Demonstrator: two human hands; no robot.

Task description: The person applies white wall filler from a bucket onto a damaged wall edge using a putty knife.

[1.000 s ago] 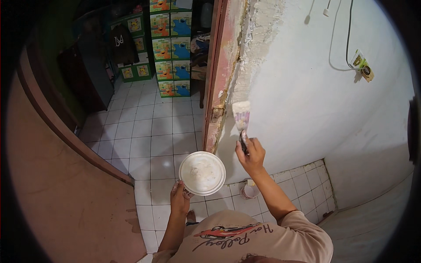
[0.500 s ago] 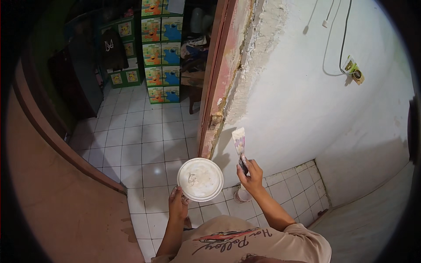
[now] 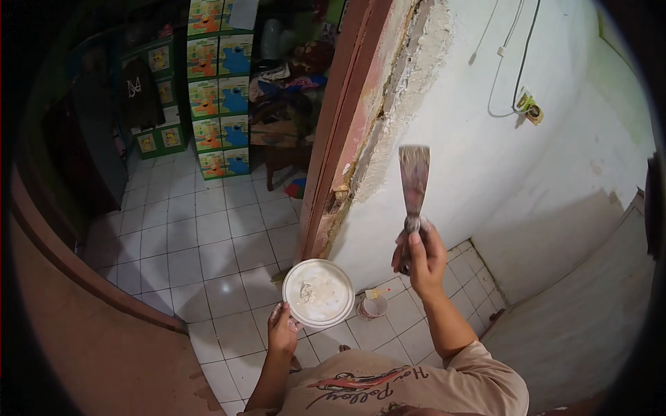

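My left hand point(image 3: 283, 328) grips the rim of a round white bucket lid point(image 3: 326, 295), held level with a small lump of whitish paste near its middle. Raised in front of the white wall, my right hand point(image 3: 423, 258) is closed round the dark handle of a putty knife point(image 3: 415, 182). Its wide blade points up and away, smeared with paste along the tip. Left of the blade, a strip of rough, fresh-looking filler point(image 3: 402, 104) runs down the wall beside the reddish door frame point(image 3: 343, 97). The blade appears apart from the wall.
On the tiled floor point(image 3: 215, 253) stands a small bucket point(image 3: 372, 307) with something yellow at its rim. Stacked colourful boxes point(image 3: 220, 132) are beyond the doorway. A cable point(image 3: 531, 52) hangs on the wall near a green-yellow packet point(image 3: 529, 106). A brown door panel point(image 3: 90, 312) is at left.
My right hand has lifted the putty knife up and to the right, turning its blade. The lid stays in my left hand, slightly lower. The view has shifted, showing more of the small bucket.
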